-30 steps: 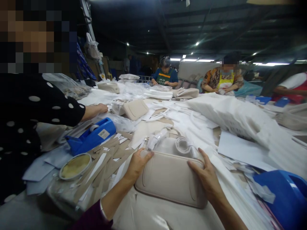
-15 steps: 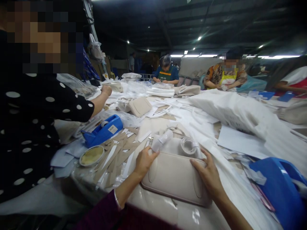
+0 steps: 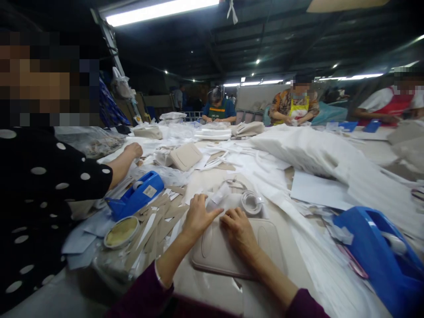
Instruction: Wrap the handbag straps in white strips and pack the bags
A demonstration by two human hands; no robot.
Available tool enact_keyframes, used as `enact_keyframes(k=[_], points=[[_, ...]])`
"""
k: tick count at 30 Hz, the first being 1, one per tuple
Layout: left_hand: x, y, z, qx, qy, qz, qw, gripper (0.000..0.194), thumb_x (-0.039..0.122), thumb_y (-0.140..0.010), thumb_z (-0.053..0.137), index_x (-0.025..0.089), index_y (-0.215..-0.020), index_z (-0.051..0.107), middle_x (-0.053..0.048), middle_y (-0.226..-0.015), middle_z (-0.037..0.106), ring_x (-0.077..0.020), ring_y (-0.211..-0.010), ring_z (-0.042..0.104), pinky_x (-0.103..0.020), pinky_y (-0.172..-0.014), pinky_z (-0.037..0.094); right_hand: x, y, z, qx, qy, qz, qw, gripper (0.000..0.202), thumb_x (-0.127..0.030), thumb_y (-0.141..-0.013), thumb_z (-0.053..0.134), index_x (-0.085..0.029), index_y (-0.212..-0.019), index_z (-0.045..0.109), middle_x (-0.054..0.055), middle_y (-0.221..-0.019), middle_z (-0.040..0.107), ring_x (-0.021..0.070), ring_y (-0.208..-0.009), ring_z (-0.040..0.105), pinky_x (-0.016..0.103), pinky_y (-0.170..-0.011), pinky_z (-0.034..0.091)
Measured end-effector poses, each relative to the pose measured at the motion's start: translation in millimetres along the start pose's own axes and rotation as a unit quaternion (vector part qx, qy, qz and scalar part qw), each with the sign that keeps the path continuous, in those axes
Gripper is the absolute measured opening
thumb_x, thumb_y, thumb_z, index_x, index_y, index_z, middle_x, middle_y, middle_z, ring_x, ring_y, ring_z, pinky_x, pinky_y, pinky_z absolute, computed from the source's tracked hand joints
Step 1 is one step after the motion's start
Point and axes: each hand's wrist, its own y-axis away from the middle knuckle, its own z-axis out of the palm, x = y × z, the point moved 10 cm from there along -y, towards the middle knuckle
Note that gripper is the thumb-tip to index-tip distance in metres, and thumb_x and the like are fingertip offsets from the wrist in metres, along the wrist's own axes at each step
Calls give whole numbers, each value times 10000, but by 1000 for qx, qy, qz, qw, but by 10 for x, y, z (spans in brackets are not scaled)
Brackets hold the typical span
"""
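Note:
A beige handbag (image 3: 273,243) lies flat on the table in front of me, its upper edge pointing away. My left hand (image 3: 198,218) rests at the bag's upper left corner, thumb stretched to the right and fingers apart from it. Over the bag's upper middle, my right hand (image 3: 240,232) has its fingers curled together by the edge; what they pinch is hidden. Just beyond the bag sit a coiled strap (image 3: 251,202) and a piece wrapped in clear film (image 3: 219,195), the latter close to my left fingertips.
Blue tape dispensers stand at left (image 3: 137,194) and right (image 3: 380,256). Paper and beige strips (image 3: 155,229) lie beside a round tub (image 3: 121,232). White foam sheeting (image 3: 318,150) covers the right. A co-worker's arm (image 3: 122,165) reaches in from the left; other people work across the table.
My right hand has left the bag's right side and moved left to its upper middle, fingers now curled. My left hand's fingers have lifted and spread. The camera view has shifted slightly.

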Motion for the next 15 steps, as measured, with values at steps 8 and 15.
enact_keyframes(k=[8, 15], points=[[-291, -409, 452, -116, 305, -140, 935, 331, 370, -842, 496, 136, -1075, 507, -53, -815, 632, -195, -775, 619, -322, -735, 492, 39, 38, -2, 8, -17, 9, 1000, 142, -139, -884, 546, -216, -891, 666, 40, -888, 582, 197, -887, 421, 324, -781, 358], [366, -434, -67, 67, 8, 45, 997, 411, 98, -763, 522, 162, -1169, 515, -119, -1216, 526, -255, -1184, 468, -415, -1019, 378, 74, 33, 9, 11, -23, 18, 1000, 153, -152, -892, 535, -225, -907, 668, 41, -909, 577, 203, -899, 419, 335, -792, 356]])
